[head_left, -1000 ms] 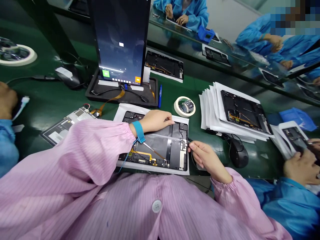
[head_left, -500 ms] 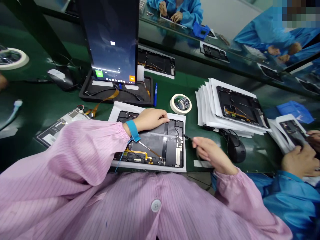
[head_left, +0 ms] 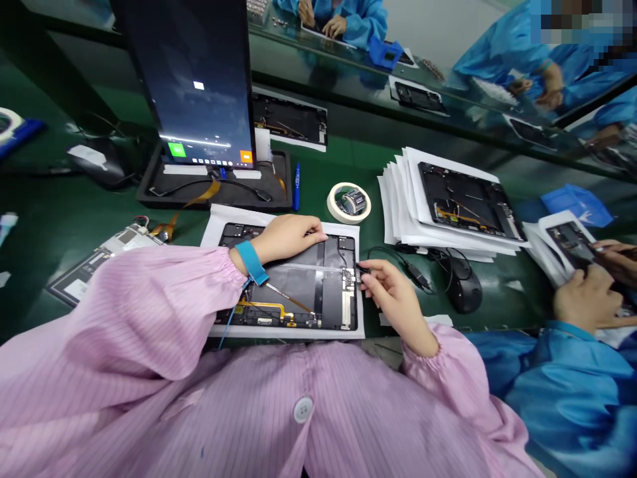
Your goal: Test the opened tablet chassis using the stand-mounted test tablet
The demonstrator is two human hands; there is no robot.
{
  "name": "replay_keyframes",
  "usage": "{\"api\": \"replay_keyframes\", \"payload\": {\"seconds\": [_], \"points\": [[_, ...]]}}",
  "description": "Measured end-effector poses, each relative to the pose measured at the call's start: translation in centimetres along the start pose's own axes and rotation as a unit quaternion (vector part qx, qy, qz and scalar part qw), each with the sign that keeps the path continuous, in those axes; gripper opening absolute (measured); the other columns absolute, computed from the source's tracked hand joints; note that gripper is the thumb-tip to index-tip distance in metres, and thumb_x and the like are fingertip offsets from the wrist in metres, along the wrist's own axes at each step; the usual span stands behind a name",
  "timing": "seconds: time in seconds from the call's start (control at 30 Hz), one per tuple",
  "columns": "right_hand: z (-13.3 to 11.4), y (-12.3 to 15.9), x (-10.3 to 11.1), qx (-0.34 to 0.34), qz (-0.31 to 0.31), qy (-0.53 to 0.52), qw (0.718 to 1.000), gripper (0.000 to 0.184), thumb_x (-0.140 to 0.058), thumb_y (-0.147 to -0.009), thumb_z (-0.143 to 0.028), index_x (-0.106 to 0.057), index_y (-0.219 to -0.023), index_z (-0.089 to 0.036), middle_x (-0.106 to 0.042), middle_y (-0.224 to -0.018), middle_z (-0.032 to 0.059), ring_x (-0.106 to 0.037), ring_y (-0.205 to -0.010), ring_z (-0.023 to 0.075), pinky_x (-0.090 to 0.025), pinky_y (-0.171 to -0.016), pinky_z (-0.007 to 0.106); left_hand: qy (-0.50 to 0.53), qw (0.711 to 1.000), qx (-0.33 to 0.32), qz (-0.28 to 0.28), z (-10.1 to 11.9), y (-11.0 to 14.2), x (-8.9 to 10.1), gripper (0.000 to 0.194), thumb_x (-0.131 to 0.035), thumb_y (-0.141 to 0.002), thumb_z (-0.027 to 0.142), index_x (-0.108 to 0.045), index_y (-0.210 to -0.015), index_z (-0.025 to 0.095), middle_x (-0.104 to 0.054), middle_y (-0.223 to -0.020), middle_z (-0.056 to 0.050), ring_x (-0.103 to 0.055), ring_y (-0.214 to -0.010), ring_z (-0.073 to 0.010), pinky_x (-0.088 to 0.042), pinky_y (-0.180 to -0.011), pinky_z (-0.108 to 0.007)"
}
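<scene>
An opened tablet (head_left: 298, 285), its inside bare, lies on white sheeting in front of me, with orange flex cable and thin wires showing. My left hand (head_left: 288, 237), with a blue wrist strap (head_left: 251, 262), rests over the tablet's far edge, fingers bent down onto it. At the tablet's right edge, my right hand (head_left: 391, 289) pinches a small black cable plug (head_left: 364, 268). The plug's tip meets the edge; whether it sits in the port I cannot tell. Black cable (head_left: 385, 249) loops behind that hand, near a loose USB plug (head_left: 418, 275).
Behind the tablet stands a lit screen (head_left: 199, 86) in a black tray (head_left: 213, 196). A blue pen (head_left: 296, 186), tape roll (head_left: 332, 206), stacked white sheets (head_left: 395, 206) with another opened tablet (head_left: 468, 199), and a mouse (head_left: 465, 289) surround it. A co-worker's hands (head_left: 587, 299) are at right.
My right hand has moved in against the tablet's right edge with the plug. The cable and USB plug behind it now show. My left hand stays on the tablet; the view has shifted slightly.
</scene>
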State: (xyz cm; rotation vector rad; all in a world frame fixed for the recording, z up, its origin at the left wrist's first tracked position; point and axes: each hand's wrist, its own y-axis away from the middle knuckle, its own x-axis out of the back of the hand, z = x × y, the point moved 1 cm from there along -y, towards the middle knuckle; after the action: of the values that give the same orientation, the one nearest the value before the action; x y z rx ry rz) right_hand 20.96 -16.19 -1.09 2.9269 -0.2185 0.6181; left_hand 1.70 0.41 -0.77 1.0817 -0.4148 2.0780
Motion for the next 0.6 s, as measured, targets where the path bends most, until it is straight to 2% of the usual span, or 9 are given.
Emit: {"api": "replay_keyframes", "payload": {"seconds": [0.17,0.2,0.27,0.4,0.5,0.6], "points": [[0.4,-0.4,-0.4,-0.006,-0.015,-0.019,1.000,0.028,-0.054,-0.089,-0.042,-0.054,-0.106,-0.020,-0.057,-0.070,-0.0009,-0.057,-0.062,0.0143,-0.044,-0.050,0.023,0.001,1.000,-0.004,0.004,0.0,0.0,0.0,0.028,-0.049,-0.090,0.044,-0.067,-0.090,0.022,-0.070,-0.088,0.000,-0.060,-0.077,-0.0175,-0.035,-0.062,-0.025],[0.2,-0.3,-0.4,0.002,-0.015,0.002,1.000,0.028,-0.052,-0.091,-0.042,-0.054,-0.107,-0.020,-0.056,-0.070,-0.0010,-0.057,-0.062,0.0148,-0.046,-0.052,0.025,0.002,1.000,-0.003,0.003,0.0,0.0,0.0,0.028,-0.049,-0.089,0.044,-0.067,-0.090,0.022,-0.070,-0.088,0.000,-0.061,-0.077,-0.0174,-0.035,-0.062,-0.025],[-0.3,0.2,-0.4,0.025,-0.001,0.107,0.994,0.031,-0.048,-0.093,-0.041,-0.052,-0.114,-0.019,-0.056,-0.072,0.0000,-0.058,-0.065,0.0171,-0.048,-0.059,0.029,0.004,1.000,-0.002,0.001,0.0,0.0,0.0,0.028,-0.049,-0.089,0.044,-0.067,-0.089,0.022,-0.070,-0.088,0.000,-0.061,-0.078,-0.0174,-0.035,-0.062,-0.025],[-1.4,1.2,-1.3,0.083,0.035,0.356,0.930,0.045,-0.042,-0.095,-0.037,-0.043,-0.132,-0.012,-0.062,-0.092,0.0106,-0.059,-0.086,0.0266,-0.049,-0.077,0.041,0.000,1.000,-0.002,0.004,0.1,0.0,0.0,0.027,-0.050,-0.089,0.043,-0.067,-0.089,0.022,-0.071,-0.088,0.000,-0.061,-0.078,-0.0173,-0.036,-0.062,-0.025],[-1.4,1.5,-2.4,0.114,0.043,0.411,0.903,0.043,-0.038,-0.094,-0.029,-0.040,-0.133,-0.010,-0.059,-0.112,0.0167,-0.057,-0.097,0.0292,-0.049,-0.082,0.044,-0.005,1.000,-0.001,0.008,0.2,0.0,0.0,0.027,-0.051,-0.089,0.043,-0.067,-0.091,0.021,-0.071,-0.088,-0.001,-0.062,-0.078,-0.0175,-0.037,-0.062,-0.025],[-1.0,1.2,-3.3,0.134,0.055,0.427,0.893,0.039,-0.035,-0.094,-0.024,-0.042,-0.130,-0.011,-0.057,-0.115,0.0166,-0.056,-0.097,0.0286,-0.049,-0.082,0.043,-0.004,1.000,-0.002,0.009,0.2,0.0,0.0,0.027,-0.051,-0.089,0.043,-0.068,-0.092,0.022,-0.071,-0.089,-0.001,-0.062,-0.078,-0.0175,-0.037,-0.063,-0.025]]}}
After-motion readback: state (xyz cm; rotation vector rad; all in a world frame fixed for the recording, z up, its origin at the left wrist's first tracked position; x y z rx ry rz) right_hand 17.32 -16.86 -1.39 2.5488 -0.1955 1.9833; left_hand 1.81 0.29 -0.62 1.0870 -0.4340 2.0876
